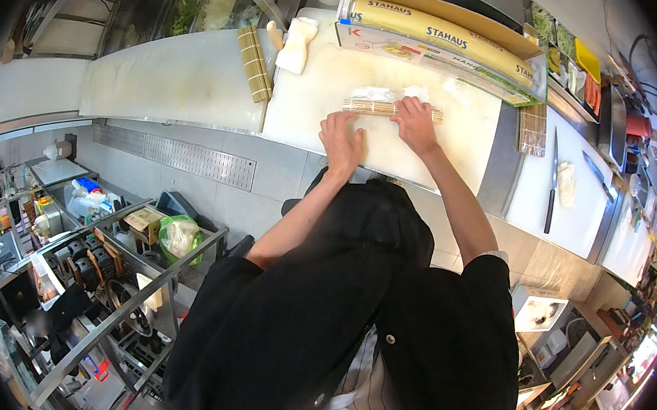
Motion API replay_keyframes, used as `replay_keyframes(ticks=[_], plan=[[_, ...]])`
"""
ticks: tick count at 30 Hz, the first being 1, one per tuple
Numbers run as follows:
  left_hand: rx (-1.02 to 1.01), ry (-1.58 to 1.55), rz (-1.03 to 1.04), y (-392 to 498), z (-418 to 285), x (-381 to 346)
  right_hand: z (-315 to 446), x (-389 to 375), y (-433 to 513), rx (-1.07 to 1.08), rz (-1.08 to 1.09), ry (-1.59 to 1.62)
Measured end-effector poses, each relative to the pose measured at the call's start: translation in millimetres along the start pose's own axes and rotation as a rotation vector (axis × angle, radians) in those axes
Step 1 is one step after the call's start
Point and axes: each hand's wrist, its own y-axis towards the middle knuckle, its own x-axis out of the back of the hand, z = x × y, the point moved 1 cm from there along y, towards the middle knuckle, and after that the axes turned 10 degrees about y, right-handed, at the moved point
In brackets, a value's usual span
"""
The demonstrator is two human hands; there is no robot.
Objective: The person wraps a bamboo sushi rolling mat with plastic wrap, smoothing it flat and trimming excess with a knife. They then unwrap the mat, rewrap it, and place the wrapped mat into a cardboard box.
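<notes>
A bamboo rolling mat [372,108] lies closed into a narrow roll on the white cutting board [309,95]. My right hand [416,122] rests on the roll's right part, its fingers curled over the top. At the near left end of the roll is my left hand [341,141], fingers bent and thumb held apart; whether its fingertips touch the mat is hard to tell. Crumpled clear plastic film [373,93] shows along the far side of the roll. What the mat holds inside is hidden.
Behind the board's far edge stands an open box with a yellow cling-film roll [443,36]. A folded white cloth [297,45] and another bamboo mat [254,64] lie left. To the right are a third mat [532,129], a long knife [553,178] and another cloth [566,185].
</notes>
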Motion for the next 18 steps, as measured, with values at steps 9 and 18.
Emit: replay_keyframes(ticks=[9, 18], plan=[[0.191, -0.492, 0.204, -17, -19, -10, 34, -31, -40, -0.544, -0.086, 1.249], [0.203, -0.835, 0.404, 6, -55, 64, 116, 56, -50, -0.515, -0.323, 1.824]])
